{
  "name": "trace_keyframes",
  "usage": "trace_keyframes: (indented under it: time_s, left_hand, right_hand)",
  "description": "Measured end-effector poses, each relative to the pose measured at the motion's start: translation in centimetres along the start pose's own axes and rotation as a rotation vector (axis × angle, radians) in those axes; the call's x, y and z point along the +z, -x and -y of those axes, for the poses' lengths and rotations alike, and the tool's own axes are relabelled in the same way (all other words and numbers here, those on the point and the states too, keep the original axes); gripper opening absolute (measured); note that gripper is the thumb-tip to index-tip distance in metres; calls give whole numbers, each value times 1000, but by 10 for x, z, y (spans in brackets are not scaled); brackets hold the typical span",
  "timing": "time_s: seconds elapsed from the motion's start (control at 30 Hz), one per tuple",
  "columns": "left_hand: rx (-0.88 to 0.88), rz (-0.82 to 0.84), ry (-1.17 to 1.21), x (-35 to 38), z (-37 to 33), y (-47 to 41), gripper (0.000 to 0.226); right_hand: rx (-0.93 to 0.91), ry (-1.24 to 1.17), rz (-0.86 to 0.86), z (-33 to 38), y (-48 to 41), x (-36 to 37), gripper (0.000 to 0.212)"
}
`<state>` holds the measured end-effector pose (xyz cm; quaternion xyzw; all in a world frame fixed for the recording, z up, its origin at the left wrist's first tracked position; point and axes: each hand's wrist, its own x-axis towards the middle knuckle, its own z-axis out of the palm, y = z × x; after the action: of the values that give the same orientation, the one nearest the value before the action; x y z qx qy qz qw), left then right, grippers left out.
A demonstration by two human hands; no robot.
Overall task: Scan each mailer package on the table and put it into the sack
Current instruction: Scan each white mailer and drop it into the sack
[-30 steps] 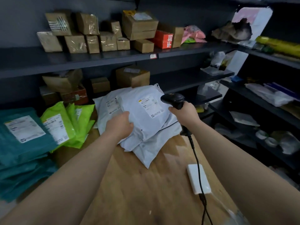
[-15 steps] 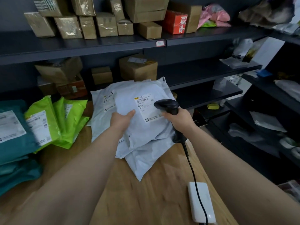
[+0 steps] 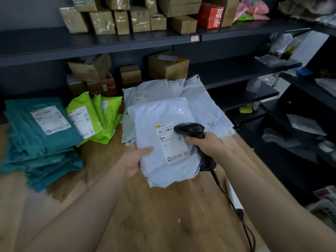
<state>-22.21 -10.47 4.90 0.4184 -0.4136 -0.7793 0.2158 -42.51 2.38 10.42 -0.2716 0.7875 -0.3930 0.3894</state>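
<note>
The left hand [image 3: 133,161] and the right hand [image 3: 209,145] were both bare. Behind each hand ran an uncovered arm (the left forearm [image 3: 87,206] and the right forearm [image 3: 272,197]), sleeveless from the wrist back to the lower edge. Blur softened any finer detail.

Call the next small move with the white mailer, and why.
Probably hold steady and trigger the scan: the right hand grips the scanner with its head over the label on the white mailer, which the left hand holds by its left edge. No sack is in view.
</note>
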Motion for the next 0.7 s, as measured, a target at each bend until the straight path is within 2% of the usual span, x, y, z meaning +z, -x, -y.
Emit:
trace_keyframes:
  time_s: [0.1, 0.23, 0.33, 0.4, 0.53, 0.7]
  left_hand:
    - [-86, 31, -32, -17, 5, 16, 45]
    - [-123, 2, 114, -30, 10, 24, 35]
    - [-96, -64, 27, -42, 17, 28, 40]
    - [-95, -31, 8, -48, 20, 34, 32]
    - [18, -51, 52, -61, 22, 43, 33]
    - [171, -105, 41, -76, 10, 49, 36]
  right_hand:
    - [23, 70, 11, -13, 15, 15, 29]
    - [19, 92, 32, -18, 37, 36, 17]
    - [20, 131, 57, -16, 52, 49, 14]
    - [11, 164, 73, -13, 60, 54, 13]
    - [-67, 309, 12, 3, 75, 56, 16]
    - [-135, 206, 35, 21, 89, 58, 18]
